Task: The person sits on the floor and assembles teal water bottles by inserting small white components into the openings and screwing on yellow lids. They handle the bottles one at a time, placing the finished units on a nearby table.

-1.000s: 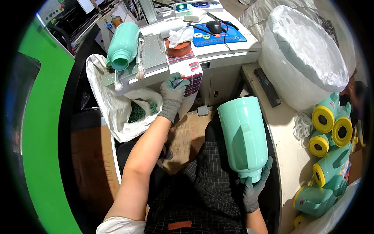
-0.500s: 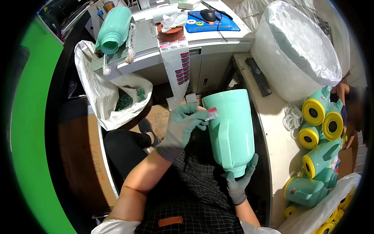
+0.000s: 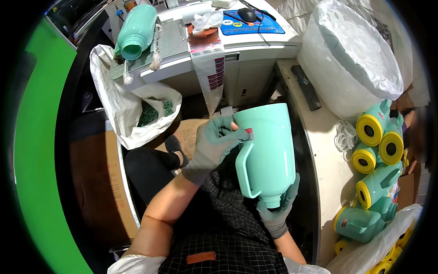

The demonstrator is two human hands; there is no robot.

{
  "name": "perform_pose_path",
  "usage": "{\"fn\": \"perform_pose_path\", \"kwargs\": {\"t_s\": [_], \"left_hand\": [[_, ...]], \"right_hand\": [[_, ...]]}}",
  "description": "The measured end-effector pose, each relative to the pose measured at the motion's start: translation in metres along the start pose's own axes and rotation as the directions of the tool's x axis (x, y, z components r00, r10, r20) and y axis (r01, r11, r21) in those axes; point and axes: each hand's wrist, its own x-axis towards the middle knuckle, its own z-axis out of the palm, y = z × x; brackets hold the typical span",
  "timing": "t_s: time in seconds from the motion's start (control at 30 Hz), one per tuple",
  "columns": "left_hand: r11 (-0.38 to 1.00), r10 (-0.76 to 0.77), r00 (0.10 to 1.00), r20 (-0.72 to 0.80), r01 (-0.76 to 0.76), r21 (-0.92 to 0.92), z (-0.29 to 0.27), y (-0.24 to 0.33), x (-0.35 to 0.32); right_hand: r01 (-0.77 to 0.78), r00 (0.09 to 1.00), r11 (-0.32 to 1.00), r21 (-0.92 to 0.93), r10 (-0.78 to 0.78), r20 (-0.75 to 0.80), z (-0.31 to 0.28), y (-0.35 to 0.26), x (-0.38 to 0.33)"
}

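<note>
A mint-green plastic jug body (image 3: pixel 270 146) with a side handle lies over my lap, its wide end away from me and its threaded neck toward me. Under the neck, my right hand (image 3: pixel 282 208), in a grey-green glove, curls round and holds the jug. My left hand (image 3: pixel 219 139), gloved too, pinches a small red-and-white sticker (image 3: pixel 249 131) against the jug's wall, above the handle. One bare fingertip pokes out of the left glove. Its thumb and fingers cover part of the sticker.
A strip of labels (image 3: pixel 215 77) hangs off the white desk (image 3: pixel 283 43). Another green jug (image 3: pixel 138 32) lies on a perforated plate. A white sack (image 3: pixel 107 86) stands at left. On the right bench (image 3: pixel 310 132) are white rings (image 3: pixel 345 135), several yellow-based jugs (image 3: pixel 353 223) and a large bag (image 3: pixel 342 68).
The sticker, held slightly off the jug before, now lies against its wall under my left fingers. The jug has rolled so its handle points more to the left.
</note>
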Motion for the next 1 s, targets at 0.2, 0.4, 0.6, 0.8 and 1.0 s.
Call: {"fn": "perform_pose_path", "kwargs": {"t_s": [0.2, 0.4, 0.6, 0.8, 1.0], "left_hand": [[0.778, 0.185, 0.97, -0.158, -0.046, 0.627, -0.092, -0.042, 0.021], [-0.181, 0.889, 0.409, 0.206, -0.099, 0.979, -0.155, 0.086, 0.076], [-0.735, 0.572, 0.6, 0.559, 0.071, 0.675, -0.263, 0.135, 0.137], [-0.548, 0.689, 0.509, 0.516, -0.099, 0.83, -0.225, 0.157, 0.073], [-0.524, 0.718, 0.518, 0.465, -0.039, 0.851, -0.251, 0.124, 0.096]], "right_hand": [[-0.353, 0.925, 0.89, 0.288, 0.378, -0.032, -0.004, -0.004, -0.003], [-0.347, 0.882, 0.81, 0.472, 0.454, -0.13, -0.013, -0.007, 0.035], [-0.15, 0.97, 0.852, 0.501, 0.226, -0.094, -0.001, 0.009, 0.081], [0.002, 0.99, 0.746, 0.666, 0.09, -0.105, 0.039, -0.04, 0.166], [-0.044, 0.995, 0.648, 0.761, 0.097, -0.025, 0.075, -0.059, 0.201]]}}
